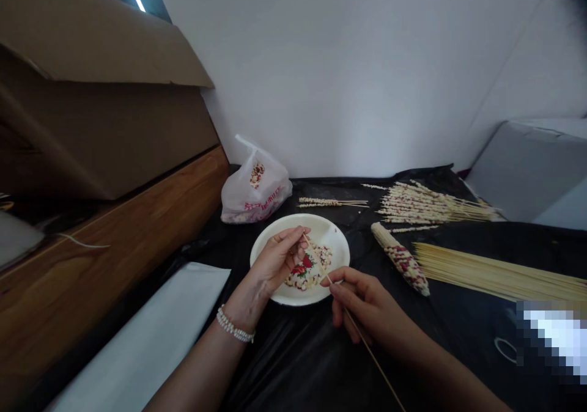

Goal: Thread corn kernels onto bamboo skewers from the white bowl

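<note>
My right hand [362, 305] grips a thin bamboo skewer [373, 351] between thumb and fingers. Its upper end slants over the bowl toward my left hand [279, 259]. The left thumb and fingertips are pinched together at that end; what small thing they hold there is too small to make out. Beneath both hands sits a white bowl [263, 235] with a red and green printed pattern. Loose pale and dark red corn kernels [296, 280] lie in it. Right of the bowl rests a corn cob [403, 262], its upper part stripped of kernels.
Behind the bowl stands a white plastic bag [257, 186]. Skewers threaded with kernels [417, 203] are piled at back right, a few more [321, 202] behind the bowl. Bare skewers [495, 271] lie right. A white sheet [151, 338] and a cardboard box [105, 125] are left.
</note>
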A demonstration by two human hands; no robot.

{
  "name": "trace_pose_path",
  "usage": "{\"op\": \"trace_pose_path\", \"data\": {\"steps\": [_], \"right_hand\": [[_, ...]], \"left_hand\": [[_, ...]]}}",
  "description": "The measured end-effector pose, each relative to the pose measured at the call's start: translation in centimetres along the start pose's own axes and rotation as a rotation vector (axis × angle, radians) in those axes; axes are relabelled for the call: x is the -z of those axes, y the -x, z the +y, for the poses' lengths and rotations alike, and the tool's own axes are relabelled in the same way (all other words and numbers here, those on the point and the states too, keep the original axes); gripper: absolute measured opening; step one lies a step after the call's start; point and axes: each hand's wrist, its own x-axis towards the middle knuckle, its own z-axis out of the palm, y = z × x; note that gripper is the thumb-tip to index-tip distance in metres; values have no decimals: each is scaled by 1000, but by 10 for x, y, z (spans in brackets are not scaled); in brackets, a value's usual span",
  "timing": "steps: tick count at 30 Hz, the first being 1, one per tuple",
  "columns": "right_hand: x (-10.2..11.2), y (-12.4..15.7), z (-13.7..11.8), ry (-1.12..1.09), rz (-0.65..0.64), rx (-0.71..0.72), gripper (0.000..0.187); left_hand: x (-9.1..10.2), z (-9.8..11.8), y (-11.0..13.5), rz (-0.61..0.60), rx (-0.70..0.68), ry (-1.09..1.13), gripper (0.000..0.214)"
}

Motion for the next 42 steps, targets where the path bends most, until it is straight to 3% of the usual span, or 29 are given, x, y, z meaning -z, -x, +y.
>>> {"op": "trace_pose_path", "data": {"steps": [5,9,23,42], "right_hand": [[2,1,-1,-22,-58,-51,36],[0,1,-2,-4,-38,-36,38],[-5,4,-4,40,-16,-11,35],[-5,3,-5,22,12,-7,35]], "left_hand": [[1,9,-1,50,-32,102,10],[0,12,1,72,-2,175,15],[-8,1,4,84,188,367,12],[-5,-2,4,14,155,279,13]]}}
